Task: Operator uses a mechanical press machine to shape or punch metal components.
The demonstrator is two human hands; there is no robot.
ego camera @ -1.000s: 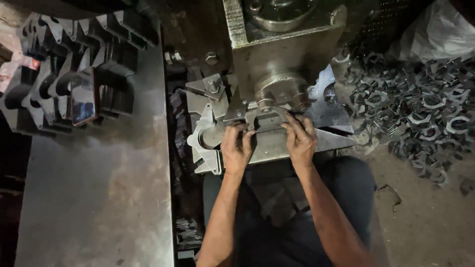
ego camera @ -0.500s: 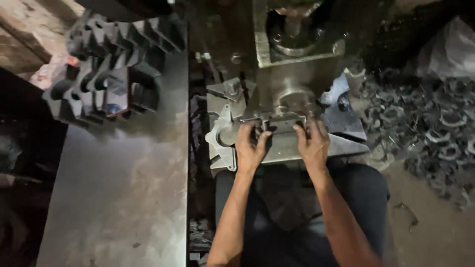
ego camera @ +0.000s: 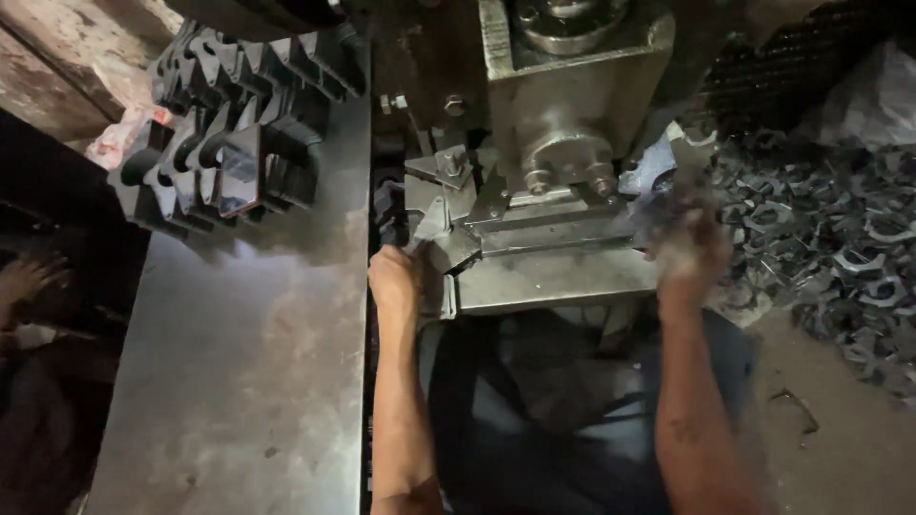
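Observation:
My left hand [ego camera: 396,277] is at the left end of the press bed [ego camera: 553,278], fingers curled against a grey metal part [ego camera: 429,229]; I cannot make out whether it grips it. My right hand [ego camera: 692,250] is blurred at the right end of the bed, closed on a flat stamped metal piece [ego camera: 679,162] that sticks up above the fingers. The press ram [ego camera: 572,86] hangs over the die between both hands.
A stack of dark notched metal blanks [ego camera: 229,143] stands at the far end of the steel table [ego camera: 239,381] on my left. A heap of stamped pieces [ego camera: 830,238] covers the floor at right. Another person's hand [ego camera: 29,278] shows at the left edge.
Both hands left the middle of the die: the left went to the bed's left end, and the right swung out to the right with a metal piece. The camera moved closer.

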